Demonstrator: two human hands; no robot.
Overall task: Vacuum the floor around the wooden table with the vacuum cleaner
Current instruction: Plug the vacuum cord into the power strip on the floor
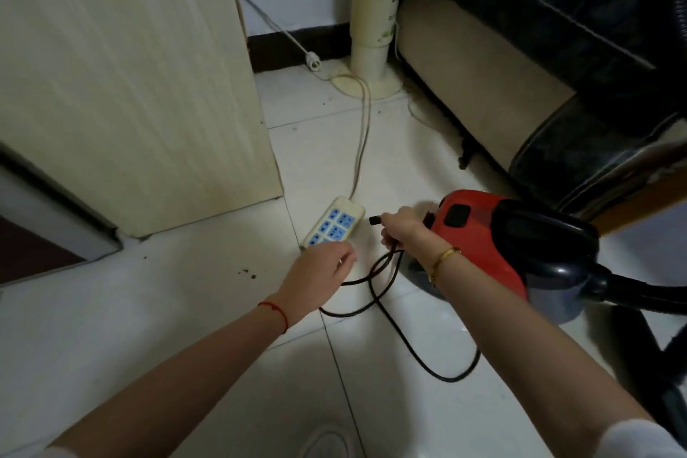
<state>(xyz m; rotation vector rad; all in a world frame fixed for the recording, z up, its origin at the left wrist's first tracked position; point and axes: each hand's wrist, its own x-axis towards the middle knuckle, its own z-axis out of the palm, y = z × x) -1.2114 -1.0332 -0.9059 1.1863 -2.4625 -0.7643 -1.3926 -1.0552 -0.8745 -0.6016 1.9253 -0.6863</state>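
Nearest the camera, at 6 o'clock, two bare forearms reach forward over the tiled floor (pixel 186 309). Black power cord (pixel 409 338) lies in loose loops between them and rises to the right hand (pixel 403 230), whose grip is clamped on the cord just behind the plug (pixel 375 220); the plug's tip projects toward 9 o'clock. Left hand (pixel 321 271) hovers at centre with fingers loosely bent and holding nothing, its fingertips over the near end of the power strip (pixel 332 223).

Key relation: the strip lies just beside the plug, at about 9 o'clock from the right-hand grip, apart from it. Its long axis runs from 7 o'clock to 1 o'clock, sockets facing up. The left hand is the nearer to the strip, placed as if to steady it; the right carries the plug, which probably must turn downward to meet a socket.

Vacuum cleaner (pixel 490 249), red with a dark handle and hose, sits on the floor at 3 o'clock, touching the right wrist in this view. Beyond, a pale wooden panel (pixel 130 85) stands at 10 o'clock, a cream fan column (pixel 371 30) at 12 o'clock. Vacuuming has not begun, by this judgement.
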